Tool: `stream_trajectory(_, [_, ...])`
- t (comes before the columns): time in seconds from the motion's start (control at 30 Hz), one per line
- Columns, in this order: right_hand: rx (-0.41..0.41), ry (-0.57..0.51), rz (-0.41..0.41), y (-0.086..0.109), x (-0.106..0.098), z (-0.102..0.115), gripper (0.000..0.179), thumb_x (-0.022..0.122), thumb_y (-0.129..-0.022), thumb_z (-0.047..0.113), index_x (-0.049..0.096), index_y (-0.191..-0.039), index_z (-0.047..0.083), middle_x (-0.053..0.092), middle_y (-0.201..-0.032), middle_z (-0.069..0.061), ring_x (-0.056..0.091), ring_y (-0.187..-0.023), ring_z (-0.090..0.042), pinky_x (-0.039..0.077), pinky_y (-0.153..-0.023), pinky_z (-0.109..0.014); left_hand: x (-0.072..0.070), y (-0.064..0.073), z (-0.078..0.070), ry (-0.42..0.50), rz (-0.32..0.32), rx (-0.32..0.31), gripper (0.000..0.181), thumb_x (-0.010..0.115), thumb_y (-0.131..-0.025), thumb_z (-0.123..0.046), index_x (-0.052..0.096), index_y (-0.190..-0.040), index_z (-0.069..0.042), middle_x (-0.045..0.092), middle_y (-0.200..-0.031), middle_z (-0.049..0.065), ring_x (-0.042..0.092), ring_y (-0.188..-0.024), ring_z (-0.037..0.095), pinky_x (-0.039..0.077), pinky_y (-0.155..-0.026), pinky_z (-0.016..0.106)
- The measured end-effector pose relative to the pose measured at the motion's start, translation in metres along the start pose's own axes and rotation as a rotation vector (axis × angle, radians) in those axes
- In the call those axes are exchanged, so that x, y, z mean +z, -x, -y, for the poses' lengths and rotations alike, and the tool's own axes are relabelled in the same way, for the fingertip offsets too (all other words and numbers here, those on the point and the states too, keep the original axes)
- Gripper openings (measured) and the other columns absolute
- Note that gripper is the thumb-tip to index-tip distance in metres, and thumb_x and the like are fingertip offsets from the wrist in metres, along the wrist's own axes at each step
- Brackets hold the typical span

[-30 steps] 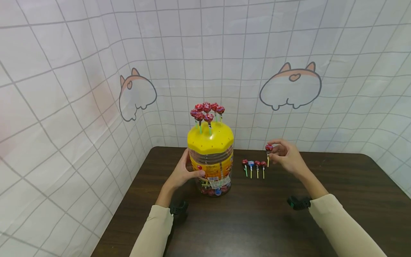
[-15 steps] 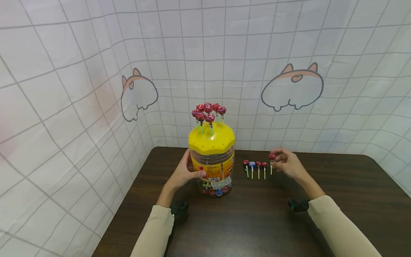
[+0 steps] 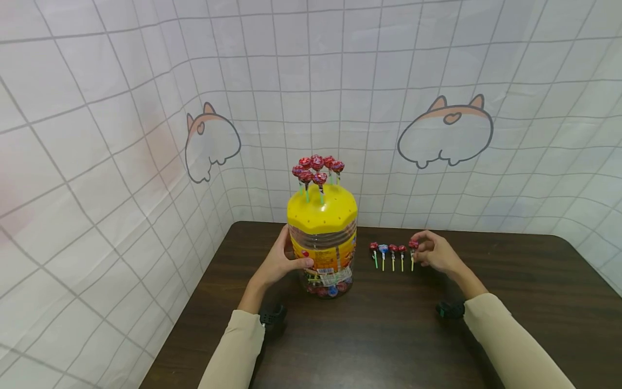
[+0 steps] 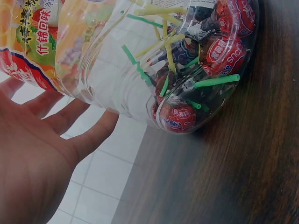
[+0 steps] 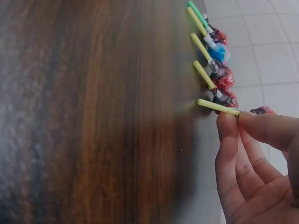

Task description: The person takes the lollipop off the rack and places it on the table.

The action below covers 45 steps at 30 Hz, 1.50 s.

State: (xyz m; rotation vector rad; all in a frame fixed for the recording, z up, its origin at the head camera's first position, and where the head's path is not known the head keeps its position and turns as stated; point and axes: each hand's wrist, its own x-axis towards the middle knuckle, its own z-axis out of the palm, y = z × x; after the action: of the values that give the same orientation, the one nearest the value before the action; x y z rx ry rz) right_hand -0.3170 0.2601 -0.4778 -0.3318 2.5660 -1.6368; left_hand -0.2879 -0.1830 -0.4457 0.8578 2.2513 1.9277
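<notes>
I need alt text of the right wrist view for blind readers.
A right-hand grip pinches a red-wrapped lollipop by its yellow stick. Beside it, four more lollipops, one blue-wrapped, lie in a row on a dark wooden table.

Here we go, left side of my jar (image 3: 328,256): the label (image 4: 70,51) reads 什锦回味 in red, and alongside it black characters give me 棒棒, the next one unclear. There's big print on the label's red band (image 4: 25,72) too, only partly in sight. Down inside, a red wrapper (image 4: 224,55) shows Latin letters ending in "OUS", its Chinese characters too blurred for me. Round on the near side, a barcode (image 3: 325,270), digits too tiny to read!
</notes>
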Motion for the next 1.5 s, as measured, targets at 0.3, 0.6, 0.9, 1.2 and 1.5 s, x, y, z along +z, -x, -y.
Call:
stream_trajectory(0.3, [0.008, 0.021, 0.012, -0.003, -0.004, -0.006, 0.043, 0.068, -0.093, -0.003, 0.051, -0.132, -0.005, 0.07, -0.099, -0.024, 0.068, -0.079, -0.017, 0.057, -0.066, -0.033, 0.0, -0.002, 0.0, 0.017, 0.008, 0.009, 0.095, 0.084, -0.085, -0.035, 0.024, -0.158, -0.031, 0.048, -0.145, 0.009, 0.056, -0.128, 0.033, 0.057, -0.101, 0.048])
stream_trajectory(0.6, [0.031, 0.074, 0.015, -0.006, -0.006, -0.01, 0.044, 0.071, -0.093, 0.001, 0.053, -0.133, -0.005, 0.071, -0.1, -0.021, 0.066, -0.086, -0.016, 0.053, -0.072, -0.027, -0.001, -0.002, 0.002, -0.004, 0.0, 0.005, 0.092, 0.083, -0.086, -0.034, 0.025, -0.158, -0.032, 0.048, -0.146, 0.007, 0.055, -0.129, 0.032, 0.054, -0.103, 0.053])
stream_trajectory(0.9, [0.016, 0.139, 0.016, -0.01, -0.005, -0.013, 0.043, 0.073, -0.092, 0.002, 0.055, -0.13, -0.006, 0.068, -0.099, -0.022, 0.057, -0.08, -0.015, 0.044, -0.066, -0.028, -0.001, -0.001, 0.003, -0.016, -0.009, -0.008, 0.092, 0.083, -0.086, -0.035, 0.025, -0.157, -0.033, 0.048, -0.146, 0.006, 0.055, -0.128, 0.031, 0.054, -0.105, 0.053])
stream_trajectory(1.2, [0.025, 0.203, 0.006, -0.01, -0.004, -0.014, 0.041, 0.074, -0.092, 0.006, 0.058, -0.128, -0.004, 0.063, -0.105, -0.022, 0.055, -0.087, -0.023, 0.042, -0.07, -0.033, -0.001, 0.0, 0.002, -0.016, -0.009, -0.005, 0.094, 0.084, -0.085, -0.039, 0.025, -0.158, -0.033, 0.048, -0.147, 0.007, 0.055, -0.128, 0.032, 0.053, -0.105, 0.053])
stream_trajectory(1.5, [0.027, 0.234, 0.013, -0.012, -0.004, -0.016, 0.041, 0.075, -0.091, 0.007, 0.059, -0.128, -0.004, 0.062, -0.107, -0.021, 0.056, -0.09, -0.023, 0.043, -0.073, -0.034, 0.0, 0.0, 0.0, -0.023, -0.011, -0.009, 0.095, 0.084, -0.085, -0.04, 0.024, -0.158, -0.034, 0.048, -0.147, 0.006, 0.054, -0.128, 0.032, 0.053, -0.105, 0.054])
